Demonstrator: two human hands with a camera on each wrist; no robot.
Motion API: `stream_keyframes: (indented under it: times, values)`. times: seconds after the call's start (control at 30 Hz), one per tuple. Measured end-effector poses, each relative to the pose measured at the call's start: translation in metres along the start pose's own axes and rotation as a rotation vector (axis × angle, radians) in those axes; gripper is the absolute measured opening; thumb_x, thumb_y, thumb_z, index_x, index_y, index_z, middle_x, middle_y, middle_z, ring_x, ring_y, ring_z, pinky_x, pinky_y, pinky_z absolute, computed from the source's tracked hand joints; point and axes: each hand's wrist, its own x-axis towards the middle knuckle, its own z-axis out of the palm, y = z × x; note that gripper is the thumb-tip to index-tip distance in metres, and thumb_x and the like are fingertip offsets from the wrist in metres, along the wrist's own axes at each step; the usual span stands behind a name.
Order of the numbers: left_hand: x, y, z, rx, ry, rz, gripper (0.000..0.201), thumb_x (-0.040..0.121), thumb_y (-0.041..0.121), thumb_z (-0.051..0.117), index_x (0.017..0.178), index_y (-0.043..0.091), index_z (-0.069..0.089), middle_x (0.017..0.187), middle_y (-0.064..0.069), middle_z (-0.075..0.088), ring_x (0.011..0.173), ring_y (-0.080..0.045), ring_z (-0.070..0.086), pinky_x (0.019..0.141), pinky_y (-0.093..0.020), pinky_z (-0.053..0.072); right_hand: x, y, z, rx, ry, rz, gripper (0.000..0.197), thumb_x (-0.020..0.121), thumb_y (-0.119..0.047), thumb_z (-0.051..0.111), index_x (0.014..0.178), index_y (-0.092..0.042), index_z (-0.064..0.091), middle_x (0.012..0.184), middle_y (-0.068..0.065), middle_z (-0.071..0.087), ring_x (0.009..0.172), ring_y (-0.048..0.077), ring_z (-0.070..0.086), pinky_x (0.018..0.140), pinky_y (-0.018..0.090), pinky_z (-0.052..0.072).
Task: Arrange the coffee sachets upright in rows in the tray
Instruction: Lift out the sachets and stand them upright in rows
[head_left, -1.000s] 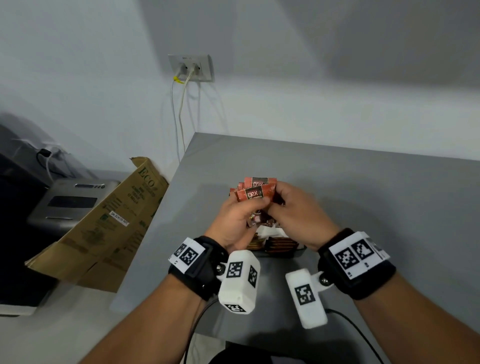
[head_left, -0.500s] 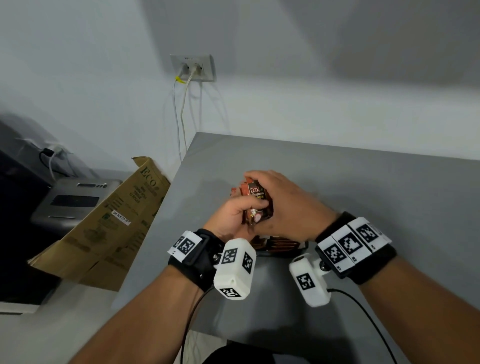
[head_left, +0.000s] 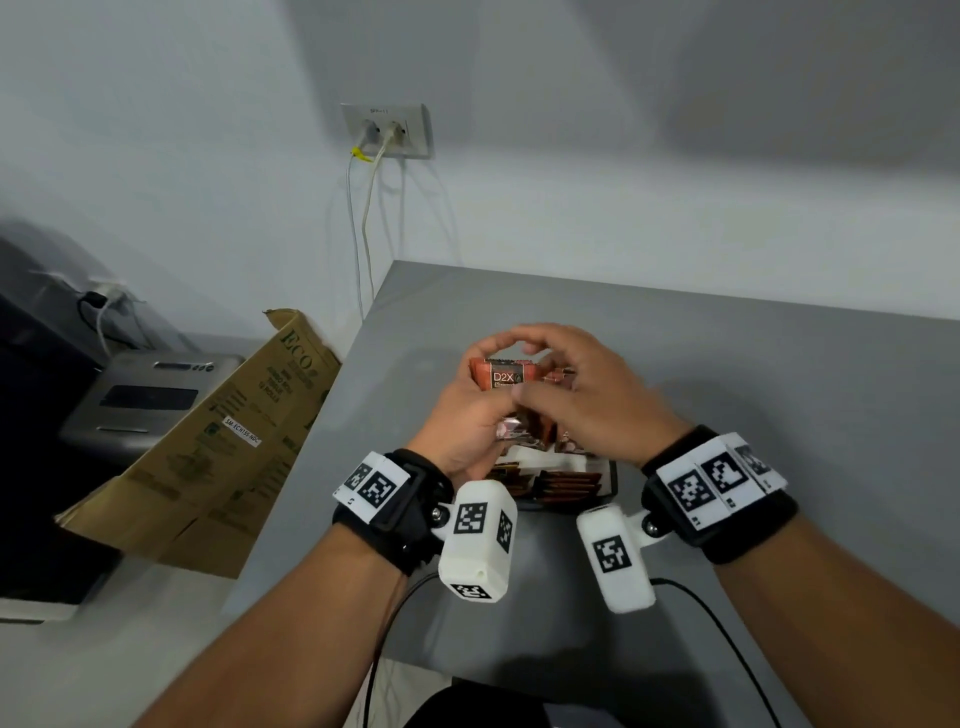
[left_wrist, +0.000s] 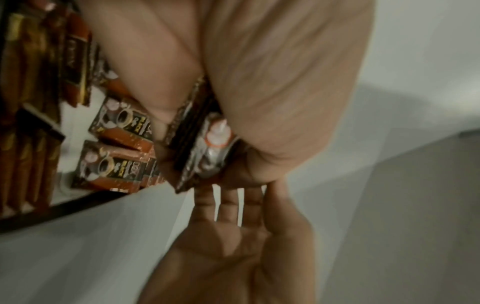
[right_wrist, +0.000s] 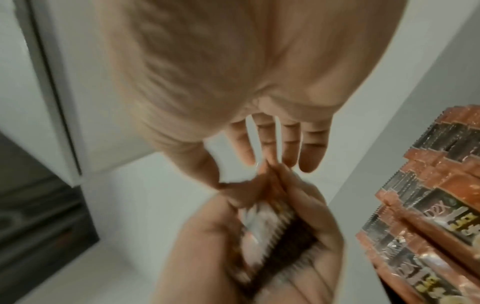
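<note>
My left hand (head_left: 465, 418) grips a bundle of orange and brown coffee sachets (head_left: 501, 378), held upright above the tray (head_left: 612, 480). My right hand (head_left: 584, 397) arches over the bundle's top, its fingers (right_wrist: 285, 144) straight and touching the bundle's upper end. In the left wrist view the bundle (left_wrist: 207, 142) sits in my left palm, with my right palm (left_wrist: 239, 242) spread beyond it. The black-rimmed tray (left_wrist: 64, 207) holds several sachets standing in rows (left_wrist: 114, 123). Those rows (right_wrist: 439, 207) are also in the right wrist view. My hands hide most of the tray.
The grey table (head_left: 753, 395) ends at its left edge just beside my left hand. A cardboard box (head_left: 218, 441) leans against that edge, with a grey device (head_left: 145, 395) behind it. Cables hang from a wall socket (head_left: 387, 130). A black cable (head_left: 722, 629) lies near the table's front.
The bundle, held crosswise by both hands a second ago, now stands upright in my left hand. My right hand has loosened and spread its fingers over the top.
</note>
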Motion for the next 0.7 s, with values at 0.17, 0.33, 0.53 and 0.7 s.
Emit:
stream_keyframes:
  times: [0.17, 0.33, 0.53, 0.7]
  values:
    - [0.002, -0.003, 0.002, 0.119, 0.011, 0.036, 0.087, 0.057, -0.019, 0.059, 0.135, 0.012, 0.041, 0.094, -0.021, 0.063, 0.076, -0.027, 0.062, 0.062, -0.033, 0.055, 0.006, 0.008, -0.004, 0.032, 0.085, 0.042, 0.035, 0.084, -0.009, 0.073, 0.105, -0.037, 0.07, 0.095, -0.007, 0.069, 0.069, 0.029, 0.072, 0.062, 0.046, 0.061]
    - [0.004, 0.004, -0.005, 0.192, 0.117, 0.025, 0.074, 0.071, -0.01, 0.071, 0.132, 0.023, 0.046, 0.109, -0.018, 0.057, 0.073, -0.022, 0.062, 0.062, -0.035, 0.05, 0.01, 0.017, -0.026, -0.062, 0.147, 0.031, 0.017, 0.084, -0.009, 0.072, 0.083, -0.027, 0.072, 0.081, -0.009, 0.072, 0.075, 0.008, 0.067, 0.071, 0.023, 0.053]
    - [0.006, 0.01, -0.03, 0.277, 0.273, 0.05, 0.047, 0.09, -0.009, 0.057, 0.127, 0.018, 0.049, 0.085, -0.002, 0.06, 0.073, -0.019, 0.059, 0.066, -0.035, 0.051, 0.018, 0.072, -0.03, -0.422, 0.058, 0.23, 0.023, 0.085, -0.006, 0.066, 0.084, -0.029, 0.067, 0.084, -0.01, 0.066, 0.085, 0.014, 0.065, 0.068, 0.018, 0.045]
    - [0.004, 0.001, -0.04, 0.303, 0.282, -0.003, 0.044, 0.089, -0.008, 0.058, 0.121, 0.021, 0.05, 0.091, -0.01, 0.064, 0.072, -0.02, 0.064, 0.059, -0.032, 0.055, 0.016, 0.097, -0.01, -0.537, -0.115, 0.302, 0.027, 0.087, -0.002, 0.058, 0.088, -0.028, 0.064, 0.089, -0.007, 0.061, 0.088, 0.019, 0.064, 0.075, 0.026, 0.047]
